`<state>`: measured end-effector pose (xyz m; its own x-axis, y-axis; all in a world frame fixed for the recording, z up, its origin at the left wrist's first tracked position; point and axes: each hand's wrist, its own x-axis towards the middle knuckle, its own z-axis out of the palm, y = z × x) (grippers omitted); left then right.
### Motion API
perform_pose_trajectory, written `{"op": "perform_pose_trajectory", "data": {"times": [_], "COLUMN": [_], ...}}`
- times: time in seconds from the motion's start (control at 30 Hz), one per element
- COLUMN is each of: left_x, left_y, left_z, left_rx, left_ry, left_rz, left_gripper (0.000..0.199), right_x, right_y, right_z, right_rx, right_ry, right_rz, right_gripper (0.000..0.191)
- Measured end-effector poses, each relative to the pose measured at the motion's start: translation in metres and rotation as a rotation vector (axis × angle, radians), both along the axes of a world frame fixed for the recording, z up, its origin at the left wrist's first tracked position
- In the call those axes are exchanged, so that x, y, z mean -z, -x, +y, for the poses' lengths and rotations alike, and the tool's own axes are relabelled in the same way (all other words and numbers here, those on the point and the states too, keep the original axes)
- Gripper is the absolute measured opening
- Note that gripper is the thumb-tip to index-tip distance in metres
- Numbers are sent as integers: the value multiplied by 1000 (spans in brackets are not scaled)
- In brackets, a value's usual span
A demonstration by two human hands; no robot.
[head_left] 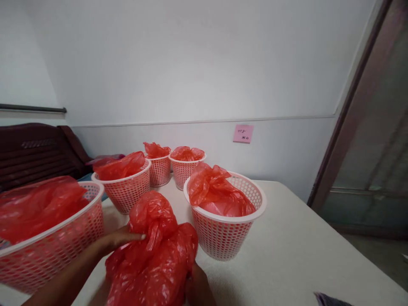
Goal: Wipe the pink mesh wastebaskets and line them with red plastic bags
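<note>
Five pale pink plastic mesh baskets (225, 240) on a white table (296, 250), and a red plastic bag (153, 250) between two hands. Is that what you see?

Yes. The bag is bunched up at the near side of the table, between the big basket (47, 263) at the left and the basket at the right.

What is the left hand (116, 240) doing?

It is open, fingers straight and together, pressed flat against the side of the bag. It isn't closed around anything.

And the right hand (197, 285)?

It touches the bag's lower right side, but the plastic hides its fingers, so I can't tell whether it is closed on the bag.

Do the baskets hold anything?

Each has a crumpled red liner (212, 191) bulging above its rim. Two of the baskets (159, 172) stand at the back, near the wall (191, 63).

Anything else nearby?

A pink sticky note (243, 133) is stuck on the wall, a dark red padded seat (35, 148) sits at the left, and a glass door (366, 140) stands at the right.
</note>
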<state>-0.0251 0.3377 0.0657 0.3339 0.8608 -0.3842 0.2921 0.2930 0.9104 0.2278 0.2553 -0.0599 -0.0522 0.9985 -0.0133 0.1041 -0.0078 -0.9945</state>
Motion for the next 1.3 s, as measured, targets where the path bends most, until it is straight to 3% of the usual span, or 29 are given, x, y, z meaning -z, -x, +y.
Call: {"op": "perform_pose_trajectory", "data": {"times": [0.13, 0.2, 0.37, 0.43, 0.53, 0.67, 0.77, 0.83, 0.9, 1.03, 1.13, 1.2, 1.3], "left_x": [-12, -15, -28, -28, -5, 48, 63, 51, 28, -19, -42, -52, -64], "left_y": [4, 9, 9, -3, -29, -55, -60, -61, -68, -107, -155, -186, -217], "left_z": [-3, -2, -7, -16, -31, -40, -39, -39, -42, -60, -73, -74, -62], "left_rx": [16, -34, -389, -457, -253, -79, -48, -55, -62, 0, 126, 227, 155], "left_ry": [4, -81, -455, -725, -1002, -737, -691, -797, -962, -1167, -1142, -1065, -1036], "left_rz": [3, 91, 393, 531, 715, 731, 747, 776, 801, 776, 770, 892, 990], "left_gripper": [55, 55, 80, 86, 82, 75, 67, 61, 54, 43, 49, 57, 58], "right_x": [5, 7, 10, 11, 12, 7, 4, 5, 9, 15, 15, 14, 14], "right_y": [-8, -14, -30, -34, -37, -39, -44, -49, -55, -62, -62, -62, -63], "right_z": [-1, -1, -1, -2, -4, -10, -14, -15, -15, -13, -13, -13, -13], "right_rx": [-4, 18, 35, 32, 45, 54, 56, 57, 53, 26, -14, -37, -53], "right_ry": [-37, -43, -56, -64, -72, -105, -124, -120, -105, -68, -70, -73, -45], "right_rz": [-18, -62, -190, -207, -206, -216, -246, -272, -290, -320, -335, -350, -393], "right_gripper": [28, 25, 22, 24, 25, 22, 24, 23, 21, 17, 19, 22, 23]}}
